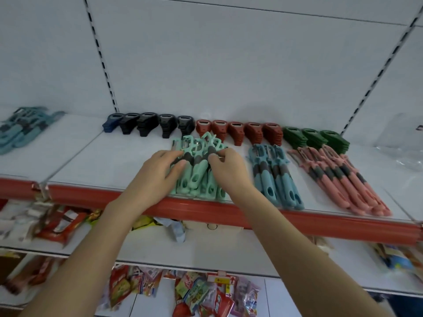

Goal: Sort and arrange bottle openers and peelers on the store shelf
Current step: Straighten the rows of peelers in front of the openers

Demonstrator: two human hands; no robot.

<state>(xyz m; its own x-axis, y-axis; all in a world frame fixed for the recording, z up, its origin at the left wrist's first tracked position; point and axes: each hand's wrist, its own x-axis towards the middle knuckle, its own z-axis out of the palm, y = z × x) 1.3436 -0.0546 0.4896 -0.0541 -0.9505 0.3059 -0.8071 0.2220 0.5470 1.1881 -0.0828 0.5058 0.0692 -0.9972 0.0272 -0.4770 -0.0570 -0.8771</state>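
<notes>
Mint peelers (196, 179) bunched at shelf (103, 161) front. Left grip (160, 170) lies flat-fingered across their necks. Right grip (226, 168) curls, pinching them near the heads. Bottle openers (235, 133) line the back.

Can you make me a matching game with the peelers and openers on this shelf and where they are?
Things: 1 mint peelers; 2 blue peelers; 3 pink peelers; 4 green openers.
Places: A back row, far right; B front row, far right; C just left of pink peelers; D touched by left hand and right hand.
Pairs: 1-D, 2-C, 3-B, 4-A.
</notes>
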